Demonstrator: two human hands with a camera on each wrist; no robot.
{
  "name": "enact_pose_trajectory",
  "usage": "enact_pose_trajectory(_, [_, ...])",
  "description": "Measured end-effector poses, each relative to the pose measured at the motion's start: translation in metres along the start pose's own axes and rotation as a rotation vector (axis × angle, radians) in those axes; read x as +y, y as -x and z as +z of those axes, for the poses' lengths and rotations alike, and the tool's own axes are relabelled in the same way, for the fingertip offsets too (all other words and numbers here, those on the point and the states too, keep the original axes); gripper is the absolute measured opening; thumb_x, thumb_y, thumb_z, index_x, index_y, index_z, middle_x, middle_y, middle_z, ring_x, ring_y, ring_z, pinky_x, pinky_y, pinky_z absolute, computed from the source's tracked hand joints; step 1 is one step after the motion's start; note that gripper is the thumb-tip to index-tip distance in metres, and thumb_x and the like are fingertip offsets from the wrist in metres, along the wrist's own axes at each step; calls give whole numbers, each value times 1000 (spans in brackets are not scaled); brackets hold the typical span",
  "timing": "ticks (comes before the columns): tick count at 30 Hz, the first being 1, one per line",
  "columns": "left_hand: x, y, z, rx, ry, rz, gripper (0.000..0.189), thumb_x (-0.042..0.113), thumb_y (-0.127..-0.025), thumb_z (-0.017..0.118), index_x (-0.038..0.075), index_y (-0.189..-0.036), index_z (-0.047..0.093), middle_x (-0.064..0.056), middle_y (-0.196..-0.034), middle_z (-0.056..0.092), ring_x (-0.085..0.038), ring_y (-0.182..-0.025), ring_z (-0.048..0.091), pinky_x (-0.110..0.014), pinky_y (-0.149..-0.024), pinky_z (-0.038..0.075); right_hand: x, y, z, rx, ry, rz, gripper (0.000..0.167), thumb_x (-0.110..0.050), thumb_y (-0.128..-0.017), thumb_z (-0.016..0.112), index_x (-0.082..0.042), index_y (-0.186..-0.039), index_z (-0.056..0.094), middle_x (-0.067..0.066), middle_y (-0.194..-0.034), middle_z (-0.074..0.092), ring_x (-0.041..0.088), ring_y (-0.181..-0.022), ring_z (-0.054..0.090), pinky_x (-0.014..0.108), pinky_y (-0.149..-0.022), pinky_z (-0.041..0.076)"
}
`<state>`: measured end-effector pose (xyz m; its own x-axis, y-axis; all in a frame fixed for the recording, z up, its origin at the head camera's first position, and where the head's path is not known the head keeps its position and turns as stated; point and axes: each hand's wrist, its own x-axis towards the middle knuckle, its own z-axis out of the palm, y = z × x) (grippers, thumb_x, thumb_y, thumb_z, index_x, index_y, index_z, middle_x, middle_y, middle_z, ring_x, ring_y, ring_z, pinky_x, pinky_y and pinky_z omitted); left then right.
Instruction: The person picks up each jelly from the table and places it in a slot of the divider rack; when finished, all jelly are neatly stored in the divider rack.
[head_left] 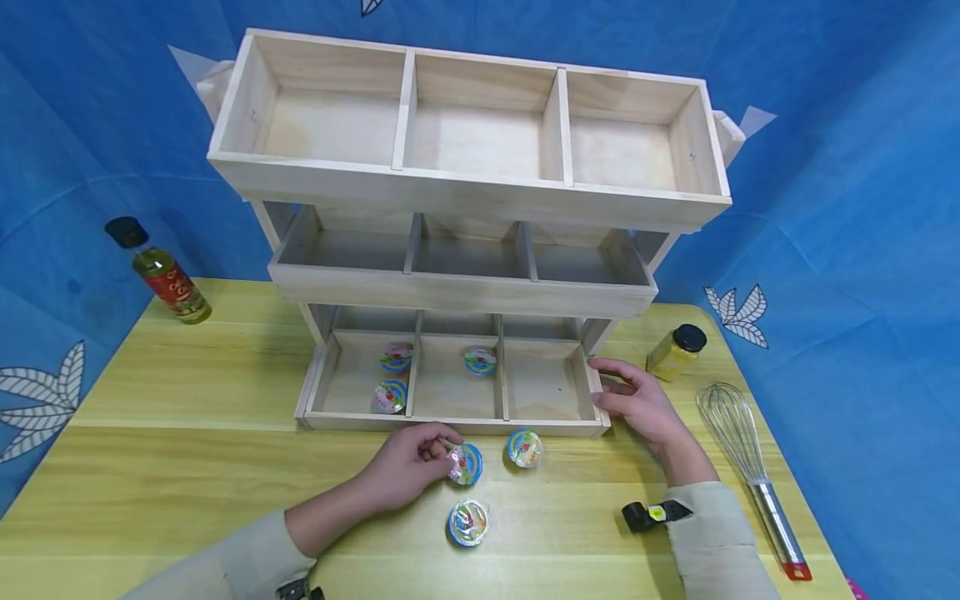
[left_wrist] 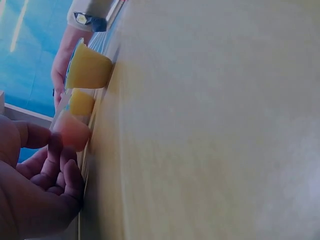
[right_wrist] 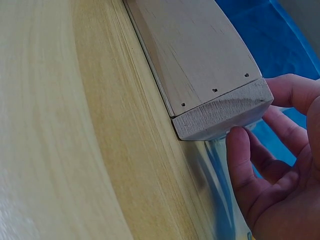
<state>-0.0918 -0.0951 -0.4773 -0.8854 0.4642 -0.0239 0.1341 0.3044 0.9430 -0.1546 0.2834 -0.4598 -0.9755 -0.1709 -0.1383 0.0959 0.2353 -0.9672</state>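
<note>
Wooden table [head_left: 187, 467], rack [head_left: 465, 190] at 12 o'clock, bottom tray [head_left: 457, 427] containing three cups [head_left: 480, 361], left hand [head_left: 397, 468] pinching fourth cup [head_left: 469, 463], right hand [head_left: 637, 406] gripping tray end.

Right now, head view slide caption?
Left hand pinches a lidded cup by a wooden rack; right hand grips its bottom tray.

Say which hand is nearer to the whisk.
Right. The right hand is at the lower right end of the wooden rack, left of the whisk; the left hand is farther left, at a jelly cup in front of the rack.
</note>
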Motion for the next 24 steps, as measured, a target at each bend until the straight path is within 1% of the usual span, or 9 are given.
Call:
enact_pose_trajectory(4, [2,3,-2,-60,26,-42,34,0,-86,65,4,-120,65,1,-73,66,-17,-63,61,-24,-55,47,0,0,0,0,-1,-2,57,-2,-89,71,1,-143,50,24,-146,42,20,-105,59,31,-78,57])
enact_pose_trajectory(7, [4,5,-4,-105,13,-55,40,2,-86,67,3,-126,62,1,-72,67,-18,-63,62,-25,-55,48,1,-1,1,1,-5,-3,57,-2,-89,71,1,-143,50,24,-146,42,20,-105,60,31,-78,57])
enact_pose_trajectory(9, [6,6,-6,-119,-32,-39,42,4,-85,71,4,-126,62,3,-73,66,-16,-64,62,-25,-57,50,1,0,1,2,-4,-4,57,-2,-89,71,1,-143,50,24,-145,42,20,-105,60,31,-78,57])
enact_pose_trajectory(11, [8,6,-7,-119,-89,0,45,5,-81,76,4,-124,63,3,-77,64,-14,-65,59,-26,-59,52,0,0,1,4,-2,-5,57,-2,-89,71,1,-142,50,24,-145,42,20,-105,60,31,-78,57])
enact_pose_trajectory(13, [10,6,-9,-113,-136,48,48,5,-77,79,4,-123,64,3,-85,62,-14,-70,59,-26,-61,53,0,0,1,4,1,-7,57,-2,-89,71,1,-142,50,24,-145,43,20,-105,60,31,-78,57])
enact_pose_trajectory(16, [10,4,-10,-126,-139,93,52,2,-75,80,2,-124,64,1,-98,62,-16,-76,60,-27,-63,54,-1,0,1,3,1,-8,57,-2,-89,71,1,-142,50,24,-145,42,20,-104,60,31,-78,57])
enact_pose_trajectory(18, [9,3,-10,-147,-123,107,52,0,-75,80,2,-125,64,1,-104,64,-16,-79,61,-27,-64,55,-1,1,1,5,5,-6,57,-2,-89,71,1,-142,50,24,-145,42,20,-104,60,31,-78,57])
enact_pose_trajectory(21, [7,0,-11,-180,-100,111,50,-1,-76,79,3,-124,65,1,-101,65,-15,-76,61,-26,-62,55,-1,1,2,11,12,-1,57,-2,-89,71,0,-142,51,23,-145,43,20,-105,59,30,-78,57])
enact_pose_trajectory(24, [6,-1,-10,-184,-99,105,46,3,-76,82,6,-120,68,3,-91,64,-15,-70,59,-25,-59,53,-2,1,2,11,3,-3,57,-1,-89,71,2,-142,50,24,-144,43,20,-109,59,31,-79,57])
